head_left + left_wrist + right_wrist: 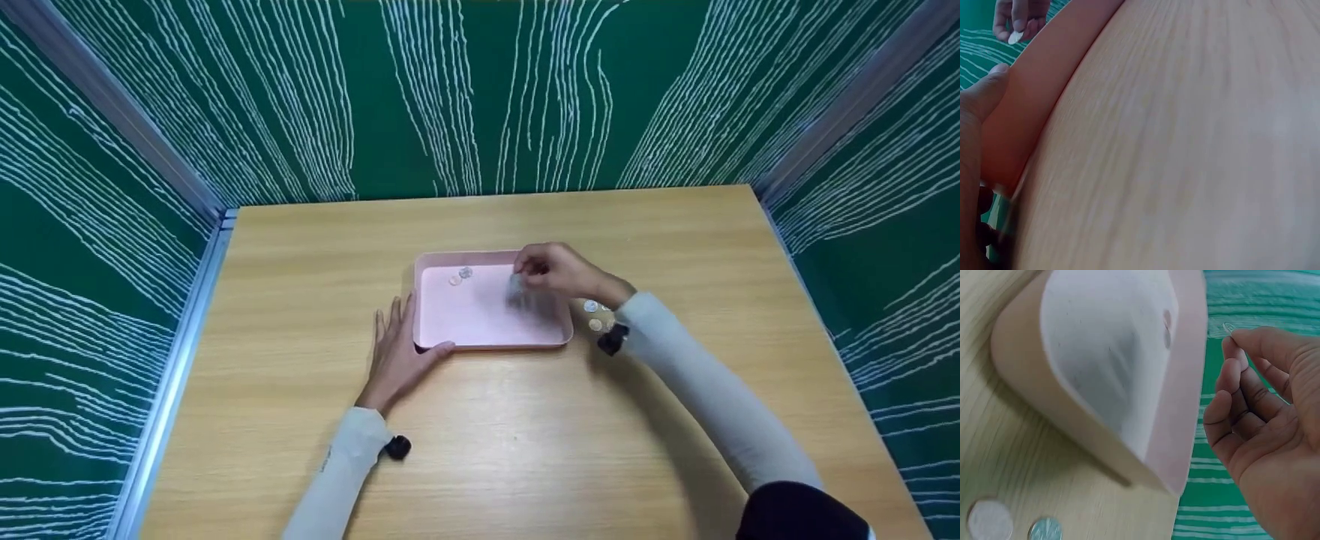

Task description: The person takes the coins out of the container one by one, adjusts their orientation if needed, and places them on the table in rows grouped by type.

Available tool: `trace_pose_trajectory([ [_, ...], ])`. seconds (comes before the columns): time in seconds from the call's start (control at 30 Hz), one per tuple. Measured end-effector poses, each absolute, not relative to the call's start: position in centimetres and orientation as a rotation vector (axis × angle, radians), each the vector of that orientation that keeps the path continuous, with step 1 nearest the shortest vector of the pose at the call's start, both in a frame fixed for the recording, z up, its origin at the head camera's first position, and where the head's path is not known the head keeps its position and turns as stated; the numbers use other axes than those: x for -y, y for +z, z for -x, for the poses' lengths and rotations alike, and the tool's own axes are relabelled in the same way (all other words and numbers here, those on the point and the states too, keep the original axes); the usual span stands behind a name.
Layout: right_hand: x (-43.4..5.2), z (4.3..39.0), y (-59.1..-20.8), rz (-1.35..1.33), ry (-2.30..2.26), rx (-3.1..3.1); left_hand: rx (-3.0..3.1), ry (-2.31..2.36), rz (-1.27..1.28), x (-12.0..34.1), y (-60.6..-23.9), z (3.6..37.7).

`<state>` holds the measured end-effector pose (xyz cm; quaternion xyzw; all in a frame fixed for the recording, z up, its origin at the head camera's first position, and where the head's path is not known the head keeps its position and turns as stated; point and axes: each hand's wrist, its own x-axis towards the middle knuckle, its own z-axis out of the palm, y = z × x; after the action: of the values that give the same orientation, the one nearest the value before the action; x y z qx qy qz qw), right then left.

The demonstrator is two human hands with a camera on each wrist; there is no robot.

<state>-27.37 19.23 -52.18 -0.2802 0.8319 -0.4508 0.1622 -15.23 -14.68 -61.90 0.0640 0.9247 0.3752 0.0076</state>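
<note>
Left hand (pixel 397 354) flat on worktop (pixel 525 435), fingers straight, thumb against near left corner of pink tray (pixel 491 341), likely bracing it. Right hand (pixel 559 270) above tray's right side, fingertips pinching a coin (pixel 1228 327). Two coins (pixel 460 276) inside at far left; two more (pixel 594 315) on worktop just right of tray.

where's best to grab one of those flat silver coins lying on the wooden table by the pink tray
Probably pinch the flat silver coin across its thin rim from above: it lies flat on the wooden table, right of the shallow pink plastic tray, leaving no face to grip.
</note>
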Motion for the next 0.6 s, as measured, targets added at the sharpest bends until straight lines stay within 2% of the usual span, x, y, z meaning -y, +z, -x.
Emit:
trace_pose_trajectory([
  [0.6,-28.8,25.2,-50.8,0.508,-1.456,-2.525,-2.865,1.196,-0.175,14.6,-62.0,15.4],
])
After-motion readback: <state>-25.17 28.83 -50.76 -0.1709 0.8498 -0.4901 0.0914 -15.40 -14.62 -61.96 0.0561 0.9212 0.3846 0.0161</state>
